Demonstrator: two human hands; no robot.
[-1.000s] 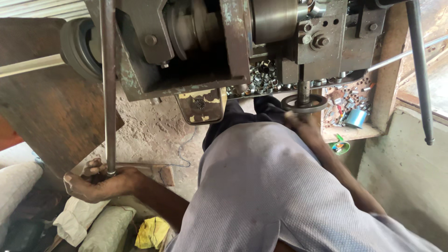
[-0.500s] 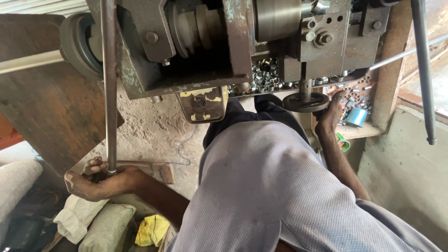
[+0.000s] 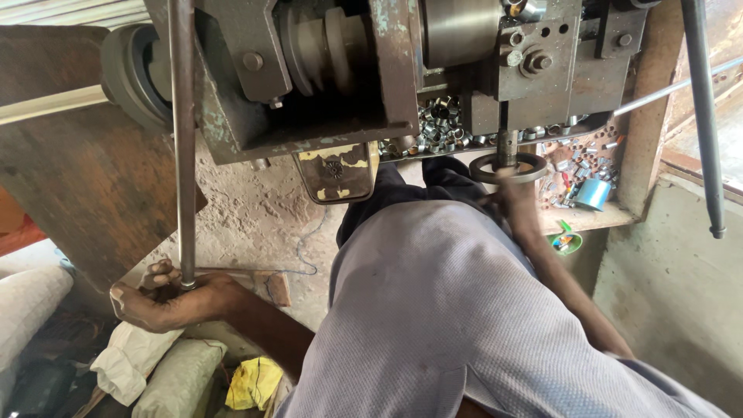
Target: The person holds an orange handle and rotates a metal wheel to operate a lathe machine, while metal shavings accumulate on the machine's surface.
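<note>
The left hand (image 3: 166, 302) has its fingers wrapped round the bottom end of a long rod (image 3: 183, 147), low beside the sacks (image 3: 155, 364). The right hand (image 3: 515, 193) reaches up to a ring (image 3: 507, 168) on the press (image 3: 387, 70) spindle; its fingers' grip cannot be told. Little room lies under the press edge.

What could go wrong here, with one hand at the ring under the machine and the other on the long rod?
The right hand reaches up to the metal ring right under the machine's spindle; fingers could be pinched or caught if it moves. The left hand grips the foot of the long steel rod, so a sudden pull might actuate the machine while the other hand is there.
</note>
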